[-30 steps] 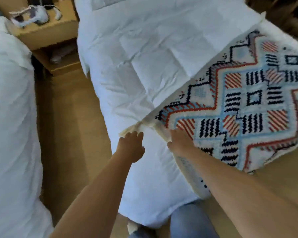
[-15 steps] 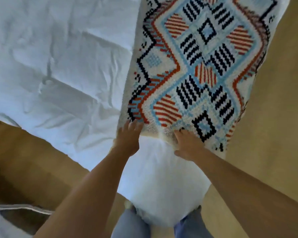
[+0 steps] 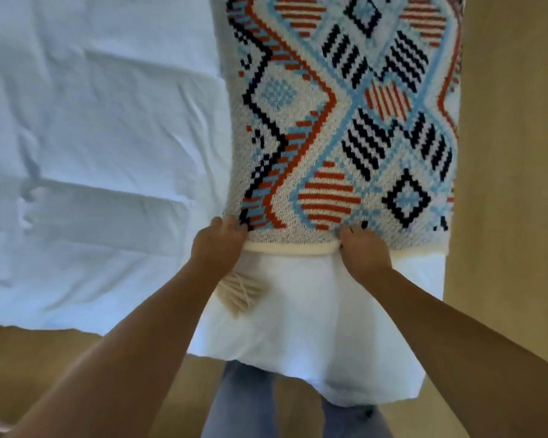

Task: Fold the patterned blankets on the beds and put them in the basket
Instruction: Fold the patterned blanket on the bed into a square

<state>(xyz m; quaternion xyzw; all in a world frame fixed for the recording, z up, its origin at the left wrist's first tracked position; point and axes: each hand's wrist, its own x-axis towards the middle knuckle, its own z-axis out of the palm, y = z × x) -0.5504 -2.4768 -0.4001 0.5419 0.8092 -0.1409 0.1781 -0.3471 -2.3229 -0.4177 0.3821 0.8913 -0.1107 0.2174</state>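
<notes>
A patterned blanket (image 3: 339,121) in red, blue, black and cream lies along the right side of a white bed (image 3: 102,153), running away from me. My left hand (image 3: 217,245) grips the blanket's near cream edge at its left corner, fingers curled over the fabric. My right hand (image 3: 363,251) grips the same edge further right. A cream tassel (image 3: 242,292) hangs below the left hand over the white duvet. No basket is in view.
Wooden floor (image 3: 513,153) runs along the bed's right side and shows at the lower left (image 3: 45,352). The duvet corner hangs over my legs in jeans (image 3: 244,403) at the bottom centre.
The view has swung from the bed's side to its foot end, and the blanket now runs straight away from me. Both hands have shifted along its near edge and hold it.
</notes>
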